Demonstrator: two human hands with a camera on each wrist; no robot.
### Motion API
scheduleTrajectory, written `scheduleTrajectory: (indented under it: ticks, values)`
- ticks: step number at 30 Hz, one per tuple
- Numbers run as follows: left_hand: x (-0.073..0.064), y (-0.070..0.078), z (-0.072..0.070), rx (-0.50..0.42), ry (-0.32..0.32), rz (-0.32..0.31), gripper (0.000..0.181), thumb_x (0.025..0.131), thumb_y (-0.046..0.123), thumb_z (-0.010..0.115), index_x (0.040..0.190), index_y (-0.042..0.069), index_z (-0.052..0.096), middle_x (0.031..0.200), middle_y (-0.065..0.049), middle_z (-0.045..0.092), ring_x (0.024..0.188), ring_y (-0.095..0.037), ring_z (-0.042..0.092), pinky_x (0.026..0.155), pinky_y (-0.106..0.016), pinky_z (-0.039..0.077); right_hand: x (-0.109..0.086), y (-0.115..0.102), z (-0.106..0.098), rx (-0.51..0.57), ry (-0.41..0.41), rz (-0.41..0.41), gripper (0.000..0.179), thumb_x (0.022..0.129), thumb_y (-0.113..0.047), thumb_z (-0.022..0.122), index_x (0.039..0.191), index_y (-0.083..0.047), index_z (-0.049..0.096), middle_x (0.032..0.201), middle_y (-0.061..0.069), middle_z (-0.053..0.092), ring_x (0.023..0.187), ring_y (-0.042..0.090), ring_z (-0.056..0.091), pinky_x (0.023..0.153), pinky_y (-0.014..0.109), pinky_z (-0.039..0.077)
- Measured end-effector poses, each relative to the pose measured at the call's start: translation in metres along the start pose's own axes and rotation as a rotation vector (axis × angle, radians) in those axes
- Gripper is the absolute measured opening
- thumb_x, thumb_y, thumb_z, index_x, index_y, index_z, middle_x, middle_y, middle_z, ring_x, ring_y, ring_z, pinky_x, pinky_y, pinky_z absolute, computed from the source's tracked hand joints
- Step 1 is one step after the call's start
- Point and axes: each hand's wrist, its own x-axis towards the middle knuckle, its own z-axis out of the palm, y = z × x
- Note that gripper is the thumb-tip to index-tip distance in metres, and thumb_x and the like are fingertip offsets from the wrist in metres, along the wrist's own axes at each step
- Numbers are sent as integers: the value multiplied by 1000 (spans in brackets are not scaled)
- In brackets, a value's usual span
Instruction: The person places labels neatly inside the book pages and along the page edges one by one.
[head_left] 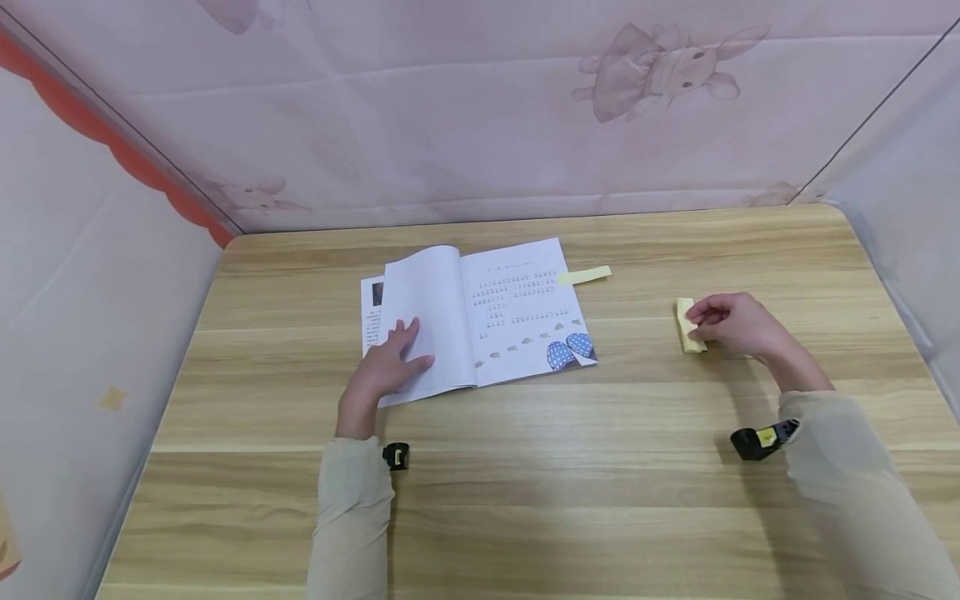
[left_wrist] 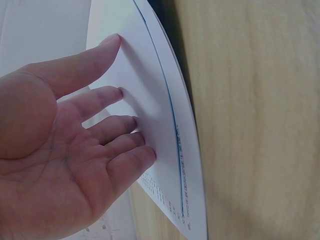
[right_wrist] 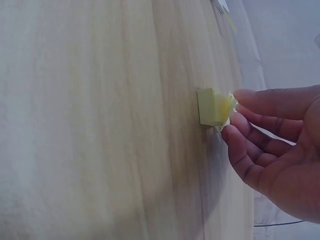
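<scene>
An open book lies on the table, its right page printed with text and blue dotted shapes along the bottom. My left hand rests with spread fingers on the blank left page, which bows up near the spine. In the left wrist view the fingertips touch that page. A pale yellow sticky note strip sticks out from the book's right edge. To the right of the book stands a small yellow sticky note pad. My right hand pinches its lifted top sheets between thumb and fingers.
The wooden table reaches back to a pink fabric wall with rabbit prints. White side walls rise at left and right. Black wrist cameras sit below each hand, the right one over the table.
</scene>
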Motion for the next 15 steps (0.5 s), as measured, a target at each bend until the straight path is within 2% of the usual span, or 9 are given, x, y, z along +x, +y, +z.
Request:
scheduleTrajectory:
  ticks: [8,15]
  values:
    - [-2,1,-1,-9,-3,-5,69,91,31,54,146,15,18,151,-12,5,138,-29,3,108,-51,10,-1,-1,0,-24,8,-5,26,86,1,56,108,14,56,95,19,60,73,6,52,61,21,48]
    - [-1,0,1,-12,2,-3,69,91,31,54,146,15,17,151,-12,4,138,-29,3,108,-51,10,0,0,2,-63,43,23,25,88,-5,54,107,10,60,105,25,58,80,15,52,62,21,47]
